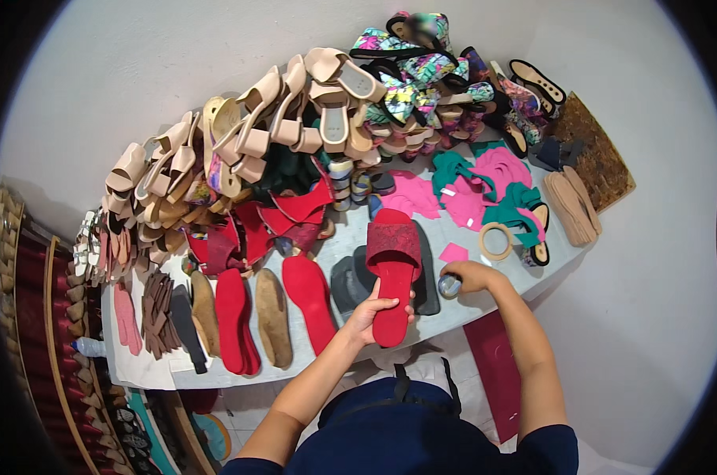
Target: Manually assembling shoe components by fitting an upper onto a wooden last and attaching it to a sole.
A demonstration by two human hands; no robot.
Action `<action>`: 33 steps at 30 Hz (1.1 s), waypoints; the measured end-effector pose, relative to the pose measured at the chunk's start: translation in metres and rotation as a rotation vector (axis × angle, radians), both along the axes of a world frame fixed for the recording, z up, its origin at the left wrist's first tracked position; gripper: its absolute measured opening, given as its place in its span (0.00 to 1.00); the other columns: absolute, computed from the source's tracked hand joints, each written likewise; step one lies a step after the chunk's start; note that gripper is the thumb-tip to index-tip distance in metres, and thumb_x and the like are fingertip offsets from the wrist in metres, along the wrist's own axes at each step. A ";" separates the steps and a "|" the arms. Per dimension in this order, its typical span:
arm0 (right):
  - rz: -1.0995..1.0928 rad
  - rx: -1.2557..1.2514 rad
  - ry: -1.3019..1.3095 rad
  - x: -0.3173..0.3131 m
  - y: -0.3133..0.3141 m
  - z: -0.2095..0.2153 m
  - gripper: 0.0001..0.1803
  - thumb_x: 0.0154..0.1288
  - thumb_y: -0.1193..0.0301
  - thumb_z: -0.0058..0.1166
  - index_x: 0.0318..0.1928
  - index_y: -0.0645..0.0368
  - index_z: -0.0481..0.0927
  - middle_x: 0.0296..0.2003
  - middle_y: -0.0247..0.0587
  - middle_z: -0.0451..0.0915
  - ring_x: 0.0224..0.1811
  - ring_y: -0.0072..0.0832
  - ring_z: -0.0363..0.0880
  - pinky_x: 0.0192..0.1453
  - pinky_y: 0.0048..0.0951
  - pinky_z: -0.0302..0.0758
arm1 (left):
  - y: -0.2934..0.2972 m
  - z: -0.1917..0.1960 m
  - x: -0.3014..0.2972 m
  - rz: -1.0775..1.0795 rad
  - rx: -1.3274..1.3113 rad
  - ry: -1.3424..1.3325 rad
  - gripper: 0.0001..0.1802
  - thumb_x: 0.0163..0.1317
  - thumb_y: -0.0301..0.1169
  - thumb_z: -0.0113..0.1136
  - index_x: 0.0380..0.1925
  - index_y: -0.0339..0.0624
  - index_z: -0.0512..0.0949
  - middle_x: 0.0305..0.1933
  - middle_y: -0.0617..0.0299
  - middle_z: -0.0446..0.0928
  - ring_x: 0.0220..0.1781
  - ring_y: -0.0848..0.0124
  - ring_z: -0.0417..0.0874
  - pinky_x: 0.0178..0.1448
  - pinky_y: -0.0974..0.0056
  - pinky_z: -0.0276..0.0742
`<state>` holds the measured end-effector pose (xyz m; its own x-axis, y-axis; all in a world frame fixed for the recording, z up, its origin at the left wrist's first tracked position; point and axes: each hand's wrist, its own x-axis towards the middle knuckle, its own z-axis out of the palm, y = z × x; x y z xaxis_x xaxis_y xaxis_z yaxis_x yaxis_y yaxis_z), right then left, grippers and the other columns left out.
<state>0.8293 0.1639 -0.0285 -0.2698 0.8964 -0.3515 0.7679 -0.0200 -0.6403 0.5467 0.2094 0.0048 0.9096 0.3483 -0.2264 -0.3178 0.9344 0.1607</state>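
Note:
My left hand (372, 314) grips the heel end of a red slide sandal (393, 261) with a dark red patterned strap, holding it over the table's front edge. My right hand (471, 276) rests just to its right on a small round shiny container (449, 286) at the table edge, fingers curled over it. Under the sandal lie dark grey soles (345, 283).
The grey table (327, 245) carries red soles (307, 289), tan soles (271, 317), pink and green cut pieces (485, 186), a tape ring (495, 241), and piles of beige and floral sandals at the back. Shelves of shoe parts stand at left. A dark red sheet (497, 372) hangs below.

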 end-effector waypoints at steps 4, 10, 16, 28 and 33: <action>0.305 0.019 0.008 0.001 0.006 -0.007 0.25 0.37 0.79 0.56 0.42 0.58 0.72 0.40 0.43 0.73 0.46 0.40 0.71 0.49 0.33 0.68 | -0.011 -0.009 0.038 0.047 0.018 -0.012 0.35 0.51 0.17 0.48 0.56 0.62 0.51 0.46 0.52 0.67 0.39 0.62 0.75 0.43 0.54 0.74; 0.386 0.165 0.170 0.014 0.000 -0.032 0.23 0.41 0.83 0.52 0.44 0.58 0.73 0.49 0.45 0.67 0.54 0.41 0.64 0.57 0.33 0.62 | -0.037 -0.021 0.080 0.165 0.001 -0.013 0.34 0.51 0.17 0.48 0.55 0.61 0.52 0.46 0.53 0.67 0.38 0.62 0.74 0.43 0.55 0.74; 0.435 0.107 0.133 0.024 -0.007 -0.039 0.24 0.41 0.83 0.51 0.44 0.55 0.75 0.47 0.45 0.67 0.53 0.42 0.62 0.57 0.33 0.61 | -0.072 -0.031 0.095 0.315 -0.023 0.060 0.31 0.51 0.19 0.48 0.54 0.56 0.54 0.46 0.52 0.65 0.36 0.65 0.73 0.43 0.56 0.74; -0.352 -0.102 0.866 0.048 -0.003 -0.042 0.21 0.54 0.74 0.44 0.52 0.61 0.65 0.46 0.43 0.70 0.48 0.35 0.69 0.51 0.30 0.66 | -0.071 -0.033 0.112 0.356 -0.076 0.033 0.31 0.51 0.18 0.49 0.53 0.60 0.55 0.45 0.52 0.67 0.37 0.63 0.73 0.43 0.55 0.74; -0.583 -0.631 1.449 0.062 0.036 -0.017 0.26 0.60 0.53 0.43 0.47 0.64 0.69 0.41 0.41 0.73 0.44 0.28 0.72 0.49 0.30 0.68 | -0.078 -0.042 0.127 0.180 -0.040 0.057 0.36 0.51 0.18 0.48 0.57 0.66 0.51 0.45 0.52 0.67 0.38 0.63 0.73 0.43 0.55 0.74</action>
